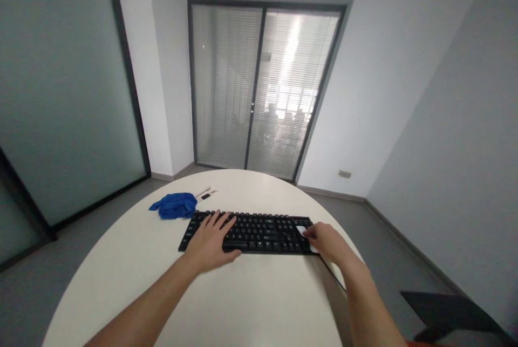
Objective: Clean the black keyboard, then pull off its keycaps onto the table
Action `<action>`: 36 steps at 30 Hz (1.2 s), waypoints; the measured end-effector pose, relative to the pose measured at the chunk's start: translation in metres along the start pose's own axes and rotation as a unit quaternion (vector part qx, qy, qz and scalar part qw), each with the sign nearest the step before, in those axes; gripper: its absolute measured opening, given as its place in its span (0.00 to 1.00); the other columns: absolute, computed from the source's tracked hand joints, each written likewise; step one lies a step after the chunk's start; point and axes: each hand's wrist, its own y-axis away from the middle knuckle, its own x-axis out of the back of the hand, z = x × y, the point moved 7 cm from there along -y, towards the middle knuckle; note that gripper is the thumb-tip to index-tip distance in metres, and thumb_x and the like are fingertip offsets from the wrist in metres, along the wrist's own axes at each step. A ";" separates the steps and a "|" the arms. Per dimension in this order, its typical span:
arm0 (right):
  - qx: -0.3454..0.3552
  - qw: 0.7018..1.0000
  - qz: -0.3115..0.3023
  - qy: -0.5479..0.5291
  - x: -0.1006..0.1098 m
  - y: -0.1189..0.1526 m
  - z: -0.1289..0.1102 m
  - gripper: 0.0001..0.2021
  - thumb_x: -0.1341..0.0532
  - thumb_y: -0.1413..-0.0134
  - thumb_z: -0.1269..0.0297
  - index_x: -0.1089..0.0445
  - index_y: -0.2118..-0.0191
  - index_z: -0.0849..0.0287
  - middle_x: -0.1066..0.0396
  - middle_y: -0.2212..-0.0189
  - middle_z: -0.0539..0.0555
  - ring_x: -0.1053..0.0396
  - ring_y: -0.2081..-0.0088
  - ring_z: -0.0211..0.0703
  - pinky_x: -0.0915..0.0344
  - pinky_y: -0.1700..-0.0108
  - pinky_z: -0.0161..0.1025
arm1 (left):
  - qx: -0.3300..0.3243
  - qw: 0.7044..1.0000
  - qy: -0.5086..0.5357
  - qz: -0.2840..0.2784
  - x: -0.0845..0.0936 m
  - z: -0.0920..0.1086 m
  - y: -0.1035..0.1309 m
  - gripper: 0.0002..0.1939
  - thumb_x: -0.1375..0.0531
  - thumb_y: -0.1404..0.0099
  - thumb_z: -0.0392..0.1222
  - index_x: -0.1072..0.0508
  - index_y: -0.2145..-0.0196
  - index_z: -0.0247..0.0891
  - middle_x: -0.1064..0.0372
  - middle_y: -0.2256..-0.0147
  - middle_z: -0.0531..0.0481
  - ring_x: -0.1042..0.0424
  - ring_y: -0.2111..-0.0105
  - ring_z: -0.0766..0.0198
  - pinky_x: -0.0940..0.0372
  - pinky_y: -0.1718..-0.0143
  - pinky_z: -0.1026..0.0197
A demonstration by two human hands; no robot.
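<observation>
A black keyboard [263, 232] lies across the round table. Over its left part rests my left hand [210, 242], open, fingers spread on the keys and thumb out past the front edge. At the number pad end, the fingers of my right hand [324, 239] are pinched on a small white pad [301, 230], which is pressed to the keys. Part of the pad is hidden under the hand, so its exact kind is unclear. A crumpled blue cloth [176, 205] sits beyond the keyboard's left corner.
Thin sticks and a small black piece [206, 196] lie beside the cloth. A dark cable [332, 273] runs beneath my right forearm towards the table edge. The white table [246, 298] has a curved rim. A dark chair part [449, 309] stands at lower right.
</observation>
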 end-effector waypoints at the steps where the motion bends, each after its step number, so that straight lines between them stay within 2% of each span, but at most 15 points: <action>1: -0.001 1.000 -0.004 -0.001 0.000 0.002 0.000 0.15 0.41 0.52 0.75 0.20 0.62 0.56 0.21 0.63 0.58 0.24 0.58 0.48 0.37 0.59 0.35 | 0.000 1.000 -0.002 0.001 0.000 0.000 0.000 0.45 0.46 0.43 0.69 0.46 0.34 0.45 0.53 0.33 0.47 0.57 0.33 0.42 0.61 0.34 0.42; 9: -0.011 1.000 -0.019 -0.004 0.005 0.015 -0.002 0.12 0.41 0.54 0.74 0.20 0.69 0.57 0.21 0.69 0.58 0.24 0.63 0.47 0.40 0.65 0.34 | 0.000 1.000 0.003 0.001 0.000 0.000 0.001 0.45 0.46 0.43 0.70 0.46 0.34 0.45 0.53 0.33 0.46 0.57 0.33 0.42 0.62 0.35 0.41; 16: -0.027 1.000 -0.002 0.002 0.003 0.014 0.004 0.13 0.40 0.58 0.74 0.20 0.68 0.55 0.22 0.68 0.58 0.25 0.63 0.48 0.40 0.65 0.35 | 0.003 1.000 0.010 -0.001 0.001 0.000 0.001 0.45 0.46 0.43 0.69 0.46 0.34 0.45 0.54 0.33 0.47 0.58 0.33 0.43 0.61 0.34 0.41; 21: -0.046 0.999 -0.009 -0.002 0.001 0.013 0.009 0.12 0.39 0.60 0.74 0.20 0.71 0.55 0.22 0.70 0.57 0.24 0.65 0.47 0.39 0.67 0.35 | 0.003 1.000 0.007 0.001 0.001 -0.001 0.001 0.45 0.46 0.43 0.69 0.46 0.34 0.45 0.54 0.33 0.48 0.58 0.33 0.43 0.62 0.34 0.42; 28: -0.026 0.999 -0.019 -0.027 0.004 0.018 -0.011 0.07 0.37 0.60 0.72 0.22 0.75 0.55 0.22 0.74 0.54 0.25 0.68 0.44 0.40 0.68 0.33 | 0.001 1.000 0.003 -0.001 -0.002 -0.002 0.000 0.45 0.45 0.43 0.69 0.46 0.34 0.44 0.54 0.33 0.47 0.57 0.33 0.42 0.61 0.34 0.41; 30: -0.033 0.999 0.007 -0.031 0.008 0.016 -0.011 0.07 0.37 0.57 0.69 0.21 0.72 0.53 0.22 0.71 0.53 0.25 0.67 0.45 0.39 0.67 0.33 | 0.001 1.000 0.005 -0.001 -0.002 -0.002 0.000 0.45 0.45 0.43 0.69 0.46 0.34 0.45 0.53 0.33 0.47 0.57 0.33 0.42 0.61 0.34 0.41; 34: -0.060 0.987 0.147 -0.026 0.022 0.007 0.005 0.13 0.43 0.45 0.66 0.22 0.58 0.53 0.22 0.58 0.55 0.26 0.56 0.48 0.36 0.56 0.37 | 0.004 1.000 0.008 -0.006 -0.002 -0.002 -0.001 0.45 0.45 0.43 0.69 0.47 0.34 0.45 0.54 0.33 0.47 0.58 0.33 0.43 0.62 0.34 0.42; 36: -0.042 0.986 0.157 -0.030 0.017 -0.002 0.012 0.15 0.45 0.43 0.68 0.24 0.54 0.55 0.24 0.54 0.55 0.28 0.51 0.48 0.38 0.51 0.37 | 0.004 1.000 0.008 -0.007 -0.002 -0.001 -0.001 0.45 0.45 0.44 0.69 0.47 0.34 0.46 0.54 0.33 0.48 0.58 0.33 0.43 0.62 0.34 0.42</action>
